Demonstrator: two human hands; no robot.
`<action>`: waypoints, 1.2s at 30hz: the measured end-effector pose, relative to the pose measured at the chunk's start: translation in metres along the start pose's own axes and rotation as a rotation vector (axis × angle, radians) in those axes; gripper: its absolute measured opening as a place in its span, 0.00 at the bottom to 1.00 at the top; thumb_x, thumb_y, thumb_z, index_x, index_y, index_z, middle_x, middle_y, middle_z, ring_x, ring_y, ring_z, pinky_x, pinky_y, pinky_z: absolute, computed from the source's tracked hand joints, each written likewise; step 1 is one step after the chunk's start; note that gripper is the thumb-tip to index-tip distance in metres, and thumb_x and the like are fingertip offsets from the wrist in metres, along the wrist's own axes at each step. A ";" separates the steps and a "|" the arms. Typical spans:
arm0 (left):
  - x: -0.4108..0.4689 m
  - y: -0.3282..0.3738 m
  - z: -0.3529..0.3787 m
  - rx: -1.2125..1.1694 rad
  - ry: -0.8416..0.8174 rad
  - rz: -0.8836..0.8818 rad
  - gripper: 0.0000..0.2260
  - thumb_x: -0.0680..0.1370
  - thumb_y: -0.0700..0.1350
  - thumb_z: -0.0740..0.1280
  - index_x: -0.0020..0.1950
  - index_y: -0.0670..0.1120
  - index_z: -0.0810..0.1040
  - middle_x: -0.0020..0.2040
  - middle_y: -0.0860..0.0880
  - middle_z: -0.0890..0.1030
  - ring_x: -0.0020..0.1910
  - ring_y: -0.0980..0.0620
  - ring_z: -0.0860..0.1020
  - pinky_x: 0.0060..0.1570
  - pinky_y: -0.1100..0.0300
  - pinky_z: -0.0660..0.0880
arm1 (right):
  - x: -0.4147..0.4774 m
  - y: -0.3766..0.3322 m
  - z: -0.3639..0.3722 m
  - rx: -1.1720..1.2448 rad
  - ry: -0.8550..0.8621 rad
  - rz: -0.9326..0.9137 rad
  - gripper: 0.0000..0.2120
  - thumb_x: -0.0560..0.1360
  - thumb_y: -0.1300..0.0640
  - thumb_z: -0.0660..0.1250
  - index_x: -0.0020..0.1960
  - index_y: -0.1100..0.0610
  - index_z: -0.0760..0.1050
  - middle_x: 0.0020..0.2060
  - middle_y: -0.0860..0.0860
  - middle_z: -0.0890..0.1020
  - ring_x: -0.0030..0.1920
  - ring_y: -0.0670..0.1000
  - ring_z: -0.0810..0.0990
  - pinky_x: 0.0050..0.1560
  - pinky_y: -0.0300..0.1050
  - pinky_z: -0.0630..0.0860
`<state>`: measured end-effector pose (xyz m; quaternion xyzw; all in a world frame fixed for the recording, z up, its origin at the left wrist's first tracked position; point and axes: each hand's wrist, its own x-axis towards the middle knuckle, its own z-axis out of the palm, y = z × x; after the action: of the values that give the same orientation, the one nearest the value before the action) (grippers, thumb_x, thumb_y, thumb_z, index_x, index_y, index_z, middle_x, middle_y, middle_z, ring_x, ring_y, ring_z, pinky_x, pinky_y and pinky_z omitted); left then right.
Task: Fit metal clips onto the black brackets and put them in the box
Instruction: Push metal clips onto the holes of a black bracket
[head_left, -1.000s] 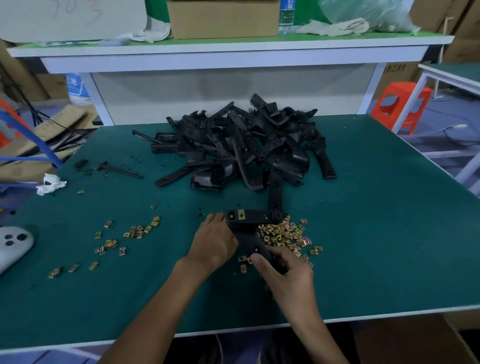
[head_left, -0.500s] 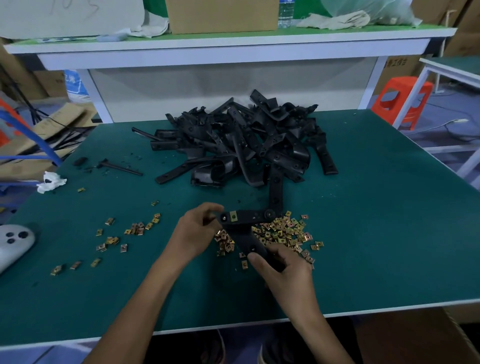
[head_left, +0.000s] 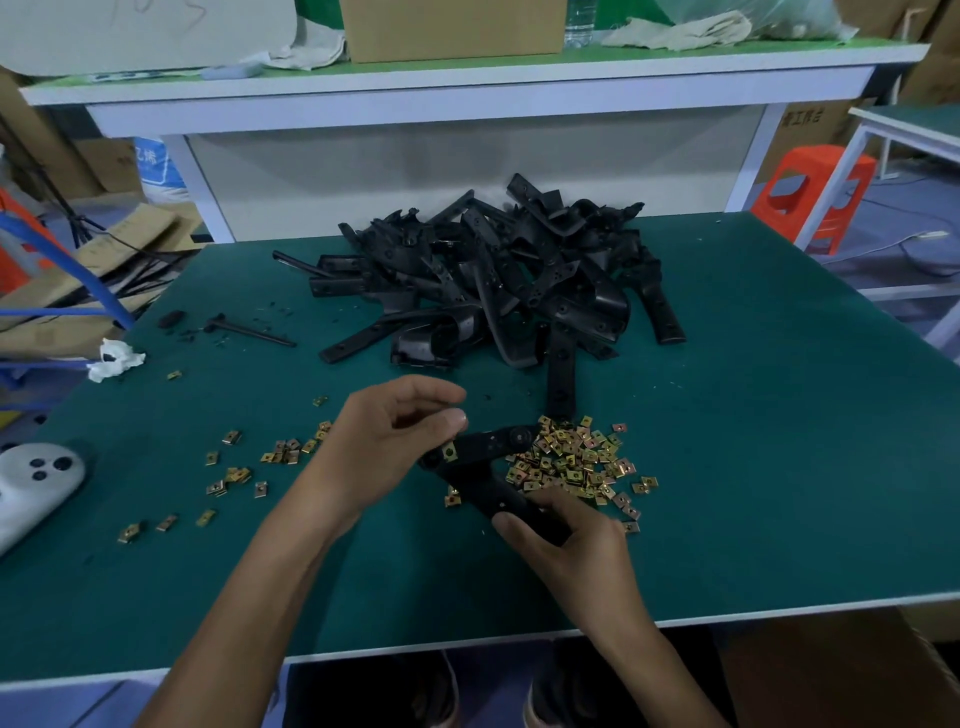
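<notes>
A black T-shaped bracket (head_left: 488, 462) is held just above the green table (head_left: 753, 467) near its front edge. My right hand (head_left: 566, 540) grips the bracket's lower stem. At the left end of its crossbar, my left hand (head_left: 384, 447) has its thumb pressing by a brass metal clip (head_left: 450, 452) seated there. A heap of loose brass clips (head_left: 571, 462) lies just right of the bracket. Behind it rises a big pile of black brackets (head_left: 498, 280).
More clips are scattered to the left (head_left: 234, 475). A white device (head_left: 36, 478) lies at the left edge, with crumpled white paper (head_left: 114, 358) and a thin black rod (head_left: 249, 332) beyond. A brown cardboard box (head_left: 841, 670) shows at the bottom right, below the table's front edge.
My left hand lifted off the table and moved up to the crossbar's left end, thumb now at the clip. The bracket tilted slightly; my right hand kept its grip on the stem.
</notes>
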<state>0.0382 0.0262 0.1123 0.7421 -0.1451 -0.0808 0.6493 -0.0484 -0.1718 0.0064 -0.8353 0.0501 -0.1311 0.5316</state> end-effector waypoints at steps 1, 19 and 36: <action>0.002 0.001 0.001 0.028 0.010 0.005 0.05 0.76 0.42 0.74 0.49 0.52 0.86 0.45 0.48 0.86 0.45 0.54 0.84 0.46 0.68 0.77 | 0.000 -0.001 0.000 0.004 -0.003 0.000 0.09 0.71 0.45 0.78 0.48 0.48 0.84 0.36 0.41 0.84 0.36 0.41 0.81 0.34 0.42 0.75; 0.010 0.001 0.004 0.166 -0.112 -0.082 0.08 0.79 0.44 0.71 0.49 0.57 0.86 0.47 0.53 0.86 0.47 0.57 0.83 0.49 0.63 0.76 | 0.000 -0.002 0.000 -0.042 -0.003 -0.011 0.12 0.71 0.42 0.77 0.49 0.48 0.85 0.32 0.40 0.82 0.32 0.41 0.78 0.31 0.37 0.70; 0.011 0.003 0.000 0.417 -0.119 -0.082 0.09 0.78 0.47 0.72 0.48 0.62 0.86 0.45 0.59 0.86 0.48 0.60 0.83 0.56 0.53 0.80 | 0.001 -0.001 0.001 -0.007 -0.058 -0.049 0.11 0.72 0.34 0.69 0.48 0.39 0.79 0.29 0.41 0.77 0.28 0.41 0.72 0.29 0.37 0.65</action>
<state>0.0485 0.0218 0.1155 0.8595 -0.1667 -0.1191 0.4682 -0.0471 -0.1708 0.0066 -0.8417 0.0144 -0.1196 0.5264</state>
